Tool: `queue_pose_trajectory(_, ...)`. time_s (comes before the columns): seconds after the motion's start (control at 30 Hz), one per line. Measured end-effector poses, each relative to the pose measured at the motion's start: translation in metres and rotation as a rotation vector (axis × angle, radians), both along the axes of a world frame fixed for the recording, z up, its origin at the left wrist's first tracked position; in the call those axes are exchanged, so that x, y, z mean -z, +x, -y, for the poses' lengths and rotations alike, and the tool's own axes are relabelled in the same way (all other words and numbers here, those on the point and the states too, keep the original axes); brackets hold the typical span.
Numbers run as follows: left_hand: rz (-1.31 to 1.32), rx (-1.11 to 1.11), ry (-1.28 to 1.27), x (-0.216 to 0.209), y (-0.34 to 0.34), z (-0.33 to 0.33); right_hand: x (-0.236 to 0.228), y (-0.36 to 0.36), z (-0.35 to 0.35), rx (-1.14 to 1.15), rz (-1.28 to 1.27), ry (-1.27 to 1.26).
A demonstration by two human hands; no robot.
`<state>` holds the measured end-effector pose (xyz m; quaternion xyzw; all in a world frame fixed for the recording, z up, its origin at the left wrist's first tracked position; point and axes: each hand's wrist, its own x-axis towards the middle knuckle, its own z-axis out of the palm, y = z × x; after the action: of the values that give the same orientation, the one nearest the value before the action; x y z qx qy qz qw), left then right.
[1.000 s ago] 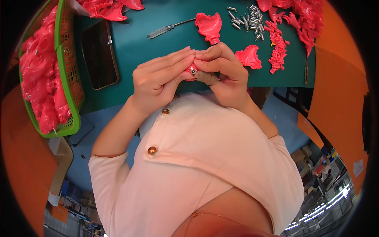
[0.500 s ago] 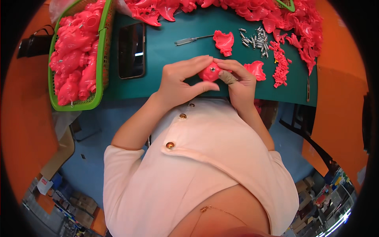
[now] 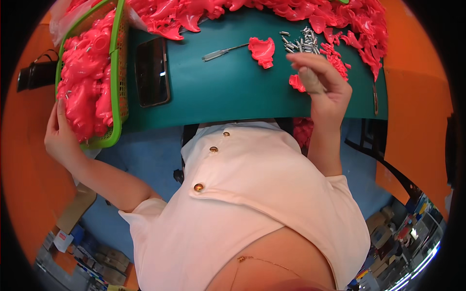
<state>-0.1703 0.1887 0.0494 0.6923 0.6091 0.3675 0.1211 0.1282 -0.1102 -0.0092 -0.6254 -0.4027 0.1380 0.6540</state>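
My left hand (image 3: 64, 138) is at the near left side of the green basket (image 3: 115, 92). Its fingers reach over the rim onto the glossy red plastic figures (image 3: 87, 72) heaped inside, and no piece shows between them. Above the right part of the table my right hand (image 3: 326, 80) is raised, a little blurred, with fingers bent and apart and nothing visible in them. Its thumb has a tan wrapping. Just left of that hand lies a red half-shell (image 3: 296, 83), partly covered. Small metal cylinders (image 3: 306, 41) lie scattered beyond the fingertips.
Another red half-shell (image 3: 262, 52) lies beside a screwdriver (image 3: 223, 52) on the green tabletop (image 3: 204, 92). A dark phone (image 3: 152, 72) rests near the basket. Small red parts (image 3: 337, 60) and large heaps of red shells (image 3: 335, 17) line the far and right sides.
My hands have parted. The left one has swung from the middle to the basket, and the rounded red figure is no longer between them. My right hand has moved right.
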Motion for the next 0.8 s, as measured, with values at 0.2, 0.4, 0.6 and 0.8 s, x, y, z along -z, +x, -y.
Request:
queue_pose_trajectory(0.2, 0.176, -0.015, 0.521, 0.017, 0.053, 0.034, 0.0, -0.005, -0.019, 0.188, 0.808, -0.586)
queue_pose_trajectory(0.4, 0.428, 0.919, -0.651, 0.064, 0.134, 0.137, 0.019, -0.013, -0.024, 0.106, 0.843, -0.514)
queue_pose_trajectory(0.6, 0.973, 0.838, -1.39, 0.095, 0.166, 0.17, 0.006, -0.015, -0.015, -0.129, 0.548, -0.347)
queue_pose_trajectory(0.8, 0.979, 0.839, -1.696, 0.08, 0.166, 0.155, 0.027, 0.069, -0.008, 0.168, 0.729, -0.676)
